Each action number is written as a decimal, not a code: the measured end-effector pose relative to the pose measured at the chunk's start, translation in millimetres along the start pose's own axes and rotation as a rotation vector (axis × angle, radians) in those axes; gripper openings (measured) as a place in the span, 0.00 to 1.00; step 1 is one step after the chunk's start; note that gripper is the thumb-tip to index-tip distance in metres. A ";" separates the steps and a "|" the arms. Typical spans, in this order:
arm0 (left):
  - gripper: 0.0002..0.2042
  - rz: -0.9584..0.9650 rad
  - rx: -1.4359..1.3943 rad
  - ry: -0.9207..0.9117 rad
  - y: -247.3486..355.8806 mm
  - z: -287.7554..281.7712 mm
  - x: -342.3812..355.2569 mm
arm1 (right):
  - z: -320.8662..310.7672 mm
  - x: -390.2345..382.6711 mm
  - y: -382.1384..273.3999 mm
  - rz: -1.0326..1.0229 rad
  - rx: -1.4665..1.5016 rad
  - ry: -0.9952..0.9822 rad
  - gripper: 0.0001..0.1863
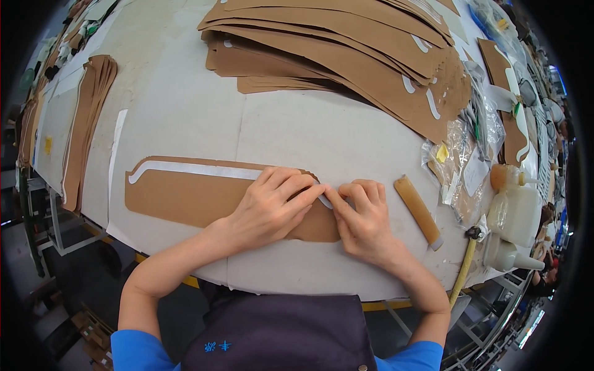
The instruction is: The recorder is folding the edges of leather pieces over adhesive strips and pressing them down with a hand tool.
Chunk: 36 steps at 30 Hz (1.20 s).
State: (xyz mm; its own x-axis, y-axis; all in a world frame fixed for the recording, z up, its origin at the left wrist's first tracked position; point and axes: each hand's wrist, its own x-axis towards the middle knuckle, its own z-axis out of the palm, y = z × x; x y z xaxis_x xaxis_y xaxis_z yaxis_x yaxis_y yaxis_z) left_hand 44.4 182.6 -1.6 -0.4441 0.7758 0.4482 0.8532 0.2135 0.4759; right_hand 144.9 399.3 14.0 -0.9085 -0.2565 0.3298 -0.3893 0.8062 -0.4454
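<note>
- Piece at work: a brown sheet point(179, 198) lies flat near the front edge of the pale table point(179, 127); a white strip point(198, 169) follows its upper border and bends down at both ends.
- Left hand point(269, 207): it rests across the sheet, its fingers close together and the fingertips at the strip's right-hand bend.
- Right hand point(366, 216): curled over the sheet's right end, it sets its fingertips at the same bend, just beside those of the left. Whether either hand pinches the strip or only presses on it cannot be told, as the contact is hidden.
- Step in hand, as judged: seating the strip along the curved corner. The next move seems to call for fine fingertip control around the bend, with the sheet steadied; a crease there is the likely fault.
- Surroundings: a stack of brown sheets point(334, 43) lies beyond the work, and a brown bundle point(93, 130) at the left.
- Possible hindrances: a brown bar point(417, 209) lies near the right hand; a yellow handle point(463, 269), a squeeze bottle point(518, 213) and plastic bags point(461, 170) crowd the right side. The hands themselves cover part of the bend.
</note>
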 end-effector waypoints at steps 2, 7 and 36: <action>0.21 -0.008 0.004 -0.012 -0.3 1.3 -0.5 | -0.3 0.4 -2.1 -0.034 -0.058 -0.038 0.28; 0.19 0.029 0.037 0.007 -2.4 2.2 -0.7 | -2.2 -5.2 -8.8 -0.153 -0.302 -0.080 0.27; 0.18 -0.796 0.038 0.028 -66.3 -158.4 -117.6 | 96.2 189.1 -83.4 -0.336 0.200 -0.060 0.15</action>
State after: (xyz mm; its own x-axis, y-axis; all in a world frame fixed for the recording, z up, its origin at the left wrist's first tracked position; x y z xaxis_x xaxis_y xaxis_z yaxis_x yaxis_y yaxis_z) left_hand -3.3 -16.8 34.0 -0.9303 0.3668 0.0038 0.2855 0.7175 0.6354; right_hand -9.0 232.3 33.5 -0.7306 -0.5236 0.4382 -0.6827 0.5542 -0.4762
